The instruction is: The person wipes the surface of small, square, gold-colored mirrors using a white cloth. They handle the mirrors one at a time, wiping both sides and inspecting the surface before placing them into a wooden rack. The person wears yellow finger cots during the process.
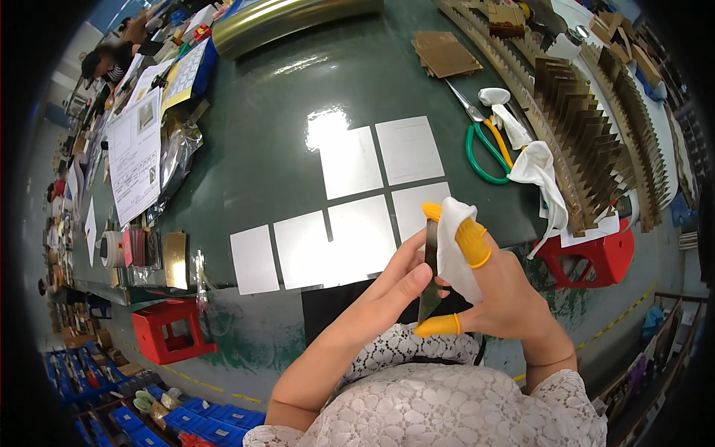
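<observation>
My left hand (398,287) pinches a thin, shiny dark plate (430,294), seen almost edge-on, near the table's front edge. Yellow finger cots cover some fingertips and the thumb of my right hand (506,290). That hand is closed around a white cloth (456,246), which lies against the plate's right side. Part of the plate is hidden by the cloth and my fingers. Beyond my hands, several pale rectangular sheets (408,149) lie in rows on the dark green table (261,164). One of them (417,205) is partly covered by my right hand.
Scissors (488,153) with green and yellow handles lie to the right, beside crumpled white cloths (532,167). Slotted racks (577,119) of upright plates run along the right. A brown stack (445,54), a film roll (298,26), papers (138,149) and red stools (173,331) surround the work area.
</observation>
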Demonstrator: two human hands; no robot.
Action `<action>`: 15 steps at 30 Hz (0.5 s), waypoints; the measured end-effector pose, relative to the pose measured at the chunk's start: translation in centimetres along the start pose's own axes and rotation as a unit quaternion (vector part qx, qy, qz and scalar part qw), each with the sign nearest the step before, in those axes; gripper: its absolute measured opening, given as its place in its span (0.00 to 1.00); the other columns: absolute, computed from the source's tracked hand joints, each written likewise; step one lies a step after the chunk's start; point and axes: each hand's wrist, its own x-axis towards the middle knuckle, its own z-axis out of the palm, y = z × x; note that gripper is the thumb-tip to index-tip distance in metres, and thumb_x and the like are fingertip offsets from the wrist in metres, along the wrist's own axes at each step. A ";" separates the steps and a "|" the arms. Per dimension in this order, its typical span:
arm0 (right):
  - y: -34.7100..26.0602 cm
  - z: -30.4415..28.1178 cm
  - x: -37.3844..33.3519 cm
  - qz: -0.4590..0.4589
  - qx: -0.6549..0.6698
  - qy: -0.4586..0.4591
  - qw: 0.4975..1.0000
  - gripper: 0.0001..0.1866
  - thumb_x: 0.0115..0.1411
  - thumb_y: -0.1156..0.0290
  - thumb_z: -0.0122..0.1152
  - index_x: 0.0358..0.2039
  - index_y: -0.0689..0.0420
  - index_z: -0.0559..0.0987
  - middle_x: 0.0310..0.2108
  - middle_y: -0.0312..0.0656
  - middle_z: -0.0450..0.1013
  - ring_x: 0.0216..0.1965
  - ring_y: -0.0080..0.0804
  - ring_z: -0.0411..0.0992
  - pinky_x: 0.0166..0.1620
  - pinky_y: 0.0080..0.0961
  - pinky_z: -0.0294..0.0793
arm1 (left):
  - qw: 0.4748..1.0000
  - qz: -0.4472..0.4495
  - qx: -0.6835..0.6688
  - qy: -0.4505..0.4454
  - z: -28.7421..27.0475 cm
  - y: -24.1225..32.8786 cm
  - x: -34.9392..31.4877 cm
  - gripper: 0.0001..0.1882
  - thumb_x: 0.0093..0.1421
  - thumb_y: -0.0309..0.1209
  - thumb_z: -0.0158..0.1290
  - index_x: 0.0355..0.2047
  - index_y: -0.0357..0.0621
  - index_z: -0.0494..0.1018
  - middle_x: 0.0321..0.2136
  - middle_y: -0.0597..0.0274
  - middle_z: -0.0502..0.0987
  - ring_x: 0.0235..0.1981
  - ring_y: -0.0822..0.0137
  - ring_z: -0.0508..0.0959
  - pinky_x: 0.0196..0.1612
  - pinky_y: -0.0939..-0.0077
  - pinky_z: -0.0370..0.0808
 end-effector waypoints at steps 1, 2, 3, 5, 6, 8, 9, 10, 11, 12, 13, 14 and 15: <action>0.0 0.0 0.0 0.019 0.035 -0.001 0.999 0.52 0.42 0.49 0.77 0.61 0.61 0.61 0.51 0.53 0.65 0.42 0.47 0.74 0.41 0.33 0.76 | 1.000 -0.009 -0.009 -0.008 -0.6 -0.6 -0.1 0.44 0.66 0.54 0.45 0.69 0.40 0.41 0.56 0.53 0.62 0.54 0.63 0.67 0.58 0.64 0.64; 0.0 -0.1 0.0 0.038 0.071 -0.002 0.997 0.53 0.41 0.50 0.78 0.62 0.61 0.61 0.52 0.52 0.65 0.44 0.45 0.74 0.43 0.32 0.75 | 1.000 -0.017 -0.019 -0.015 -1.0 -0.9 -0.2 0.45 0.65 0.53 0.47 0.70 0.41 0.39 0.58 0.52 0.61 0.55 0.62 0.67 0.59 0.62 0.64; 0.1 -0.2 -0.1 0.031 0.100 0.015 0.994 0.55 0.39 0.51 0.79 0.63 0.60 0.59 0.54 0.51 0.64 0.47 0.44 0.73 0.46 0.32 0.74 | 0.999 0.010 -0.025 -0.035 -1.1 -0.7 -0.2 0.49 0.62 0.51 0.52 0.70 0.41 0.38 0.60 0.50 0.59 0.57 0.59 0.65 0.61 0.60 0.62; 0.7 -0.3 -0.2 -0.013 0.155 0.064 0.986 0.60 0.36 0.54 0.82 0.65 0.58 0.56 0.59 0.50 0.62 0.54 0.40 0.69 0.53 0.31 0.70 | 0.994 0.066 -0.037 -0.073 -1.3 0.2 -0.3 0.57 0.55 0.47 0.62 0.70 0.42 0.35 0.64 0.46 0.54 0.62 0.55 0.61 0.64 0.57 0.59; 1.0 -0.2 -0.4 -0.040 0.205 0.076 0.975 0.64 0.33 0.57 0.83 0.67 0.57 0.52 0.62 0.50 0.59 0.59 0.39 0.63 0.58 0.33 0.63 | 0.991 0.108 0.048 -0.064 -1.3 0.8 -0.4 0.61 0.51 0.45 0.66 0.70 0.42 0.34 0.65 0.45 0.51 0.65 0.53 0.58 0.65 0.56 0.57; 1.2 -0.3 -0.7 -0.080 0.262 0.092 0.957 0.70 0.30 0.61 0.85 0.69 0.57 0.47 0.65 0.51 0.56 0.65 0.39 0.57 0.64 0.35 0.55 | 0.957 0.189 0.215 -0.045 -1.1 2.0 -0.6 0.69 0.41 0.40 0.73 0.70 0.43 0.32 0.68 0.43 0.46 0.69 0.50 0.51 0.67 0.53 0.52; 1.1 -0.3 -0.5 -0.096 0.275 0.095 0.952 0.71 0.30 0.61 0.85 0.69 0.58 0.47 0.65 0.51 0.56 0.65 0.40 0.57 0.65 0.35 0.54 | 0.946 0.202 0.252 -0.026 -0.9 2.2 -0.6 0.77 0.29 0.38 0.78 0.70 0.45 0.33 0.67 0.41 0.48 0.70 0.50 0.49 0.68 0.54 0.47; 1.1 -0.1 -0.5 -0.096 0.304 0.097 0.943 0.71 0.30 0.62 0.85 0.69 0.59 0.46 0.65 0.52 0.56 0.65 0.40 0.57 0.65 0.35 0.53 | 0.940 0.206 0.270 -0.021 -0.7 2.4 -0.7 0.76 0.30 0.37 0.78 0.70 0.45 0.33 0.67 0.41 0.49 0.70 0.50 0.49 0.68 0.53 0.47; 1.0 0.0 -0.5 -0.096 0.332 0.099 0.933 0.71 0.29 0.63 0.85 0.69 0.60 0.46 0.65 0.52 0.57 0.65 0.40 0.57 0.66 0.35 0.52 | 0.934 0.211 0.289 -0.015 -0.4 2.5 -0.6 0.75 0.31 0.36 0.77 0.70 0.44 0.33 0.67 0.42 0.49 0.70 0.50 0.49 0.68 0.53 0.47; 1.0 0.2 -0.5 -0.094 0.359 0.104 0.923 0.71 0.29 0.63 0.85 0.69 0.61 0.46 0.64 0.53 0.57 0.65 0.41 0.57 0.66 0.35 0.51 | 0.927 0.215 0.306 -0.010 -0.2 2.7 -0.6 0.75 0.32 0.35 0.77 0.70 0.44 0.33 0.67 0.42 0.49 0.70 0.50 0.50 0.68 0.53 0.47; 0.8 0.3 -0.4 -0.088 0.382 0.109 0.913 0.71 0.28 0.64 0.85 0.69 0.62 0.47 0.64 0.53 0.57 0.65 0.40 0.57 0.66 0.35 0.52 | 0.925 0.218 0.311 0.001 0.1 2.9 -0.4 0.73 0.34 0.33 0.75 0.70 0.43 0.33 0.66 0.42 0.53 0.68 0.51 0.53 0.68 0.53 0.48; 0.7 0.5 -0.4 -0.076 0.385 0.116 0.912 0.71 0.29 0.64 0.85 0.69 0.62 0.47 0.64 0.53 0.57 0.65 0.40 0.56 0.66 0.35 0.51 | 0.925 0.231 0.301 0.000 0.1 2.7 -0.3 0.72 0.34 0.33 0.75 0.70 0.42 0.33 0.65 0.42 0.54 0.67 0.51 0.55 0.68 0.53 0.48; 0.6 0.7 -0.3 -0.065 0.390 0.122 0.910 0.70 0.29 0.64 0.85 0.69 0.62 0.47 0.65 0.53 0.57 0.66 0.40 0.56 0.66 0.35 0.51 | 0.925 0.242 0.292 0.000 -0.1 2.5 -0.1 0.72 0.34 0.33 0.75 0.70 0.42 0.34 0.64 0.42 0.56 0.67 0.51 0.57 0.68 0.54 0.49</action>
